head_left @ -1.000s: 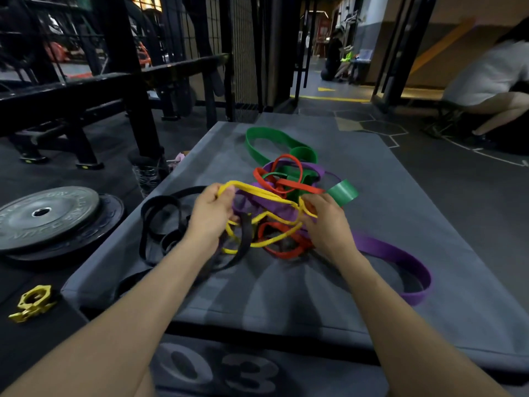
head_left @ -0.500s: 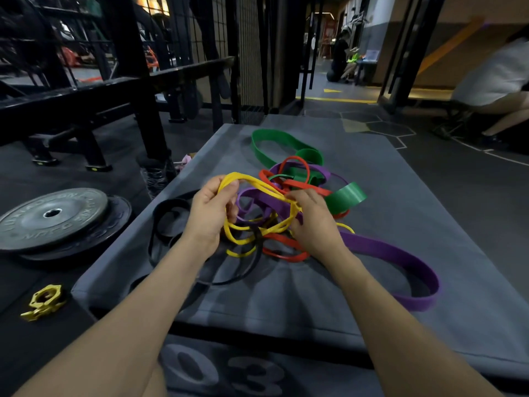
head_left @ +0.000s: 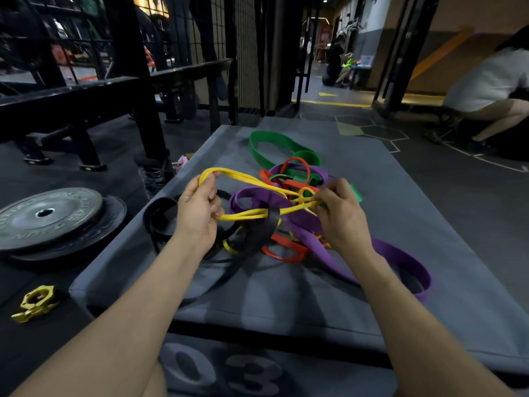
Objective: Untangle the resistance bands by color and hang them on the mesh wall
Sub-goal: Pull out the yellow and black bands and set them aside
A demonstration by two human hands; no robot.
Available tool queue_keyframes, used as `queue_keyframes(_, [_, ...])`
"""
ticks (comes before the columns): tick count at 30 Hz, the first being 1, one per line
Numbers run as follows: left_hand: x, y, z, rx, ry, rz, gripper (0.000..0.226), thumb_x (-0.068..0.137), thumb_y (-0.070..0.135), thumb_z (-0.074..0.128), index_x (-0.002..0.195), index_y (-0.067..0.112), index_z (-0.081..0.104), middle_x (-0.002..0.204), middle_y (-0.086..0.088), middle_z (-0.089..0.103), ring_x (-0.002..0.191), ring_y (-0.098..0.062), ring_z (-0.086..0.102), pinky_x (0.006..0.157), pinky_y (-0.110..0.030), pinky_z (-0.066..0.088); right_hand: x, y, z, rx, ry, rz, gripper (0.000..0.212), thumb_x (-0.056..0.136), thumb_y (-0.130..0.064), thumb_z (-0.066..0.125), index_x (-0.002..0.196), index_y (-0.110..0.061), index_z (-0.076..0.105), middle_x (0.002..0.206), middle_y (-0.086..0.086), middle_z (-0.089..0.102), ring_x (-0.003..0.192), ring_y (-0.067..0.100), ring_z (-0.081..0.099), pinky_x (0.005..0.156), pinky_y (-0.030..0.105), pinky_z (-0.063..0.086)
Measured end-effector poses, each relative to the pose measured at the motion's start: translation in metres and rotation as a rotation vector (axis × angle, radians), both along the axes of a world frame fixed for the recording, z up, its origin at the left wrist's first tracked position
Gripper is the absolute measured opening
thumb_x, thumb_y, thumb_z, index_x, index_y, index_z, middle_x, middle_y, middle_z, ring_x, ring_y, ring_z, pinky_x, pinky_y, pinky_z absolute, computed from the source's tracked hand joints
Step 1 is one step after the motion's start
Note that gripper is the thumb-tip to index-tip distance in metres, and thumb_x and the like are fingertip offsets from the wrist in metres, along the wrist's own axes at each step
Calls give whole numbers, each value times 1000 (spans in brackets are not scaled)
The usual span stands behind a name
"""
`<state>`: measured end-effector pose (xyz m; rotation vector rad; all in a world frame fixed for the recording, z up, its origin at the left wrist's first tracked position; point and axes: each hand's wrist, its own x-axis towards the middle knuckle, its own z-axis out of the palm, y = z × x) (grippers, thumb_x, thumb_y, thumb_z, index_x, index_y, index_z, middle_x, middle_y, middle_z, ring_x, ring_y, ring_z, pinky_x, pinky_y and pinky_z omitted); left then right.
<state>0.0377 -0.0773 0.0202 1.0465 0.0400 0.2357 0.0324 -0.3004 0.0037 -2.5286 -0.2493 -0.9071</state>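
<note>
A tangle of resistance bands lies on a grey padded box. My left hand grips one end of the yellow band, lifted above the pile. My right hand pinches the same yellow band near a knot-like loop. A black band hangs over the yellow one. The wide purple band trails to the right. Orange bands and a green band are woven through the heap. The mesh wall stands behind the box.
Weight plates lie on the floor at left, with a yellow barbell collar in front of them. A black rack frame stands at the left rear. A person sits at the far right.
Both hands have risen and drawn apart, stretching the yellow band above the pile. A black band now hangs over it, and the purple band is pulled up with it.
</note>
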Motion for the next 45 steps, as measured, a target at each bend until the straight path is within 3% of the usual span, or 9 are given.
queue_keyframes(6, [-4, -9, 5, -11, -122, -54, 21, 98, 18, 41, 89, 19, 60, 52, 11, 35, 37, -2, 24, 36, -13, 23, -4, -8, -6, -148, 457, 127, 17, 79, -9, 67, 95, -6, 71, 105, 11, 53, 96, 27, 55, 81, 32, 46])
queue_keyframes(14, [-6, -9, 1, 97, -161, -107, 20, 97, 16, 42, 95, 19, 62, 51, 11, 33, 38, -1, 23, 34, -12, 22, -3, 2, 2, 121, 333, 132, 24, 82, 3, 52, 93, -5, 72, 102, 7, 54, 89, 15, 50, 69, 6, 31])
queue_keyframes(23, [-10, -12, -3, 186, -193, -280, 15, 93, 14, 48, 95, 15, 63, 53, 9, 34, 37, 0, 23, 33, -11, 19, 26, 34, -7, 189, 419, 118, 60, 88, -21, 61, 142, -17, 34, 126, 14, 48, 109, 30, 53, 93, 37, 42])
queue_keyframes(27, [-8, -14, -6, 222, -141, -354, 10, 84, 14, 56, 86, 15, 65, 50, 8, 35, 35, 0, 24, 34, -12, 15, 30, 39, -15, 59, 447, 181, 5, 87, -26, 61, 89, -23, 58, 89, 9, 51, 82, 28, 49, 68, 31, 36])
queue_keyframes(28, [-6, -14, -7, 249, -127, -336, 14, 87, 14, 55, 83, 17, 68, 50, 8, 35, 36, 0, 24, 35, -13, 15, 31, 39, -15, 54, 424, 191, 13, 87, -27, 62, 79, -19, 56, 84, 7, 50, 78, 25, 48, 67, 32, 37])
queue_keyframes(34, [6, -16, -17, 451, -17, -40, 16, 91, 10, 55, 80, 20, 62, 51, 10, 46, 46, -4, 40, 47, -13, 39, 34, 13, 15, 516, 231, 137, 27, 89, -14, 59, 65, -24, 54, 57, -2, 57, 47, 1, 54, 53, 18, 44])
queue_keyframes(37, [10, -26, -18, 464, -27, -32, 14, 89, 11, 57, 79, 20, 60, 64, 4, 53, 51, -2, 49, 57, -12, 44, 34, 3, 35, 511, 176, 128, 23, 90, -7, 55, 70, -18, 57, 61, 0, 60, 47, -5, 57, 53, 12, 45])
queue_keyframes(42, [15, -42, -12, 330, -31, -37, 8, 89, 17, 58, 81, 18, 61, 66, 3, 54, 53, -3, 51, 60, -14, 46, 39, -2, 76, 463, 76, 159, 19, 88, -1, 52, 77, -14, 62, 71, 11, 68, 62, 16, 64, 69, 23, 54])
queue_keyframes(45, [16, -48, -11, 362, -49, 7, 14, 87, 19, 62, 73, 18, 61, 51, 13, 48, 51, -5, 43, 57, -18, 40, 44, -9, 95, 531, -5, 177, 24, 88, 0, 51, 83, -21, 63, 78, 13, 67, 74, 27, 68, 80, 45, 56])
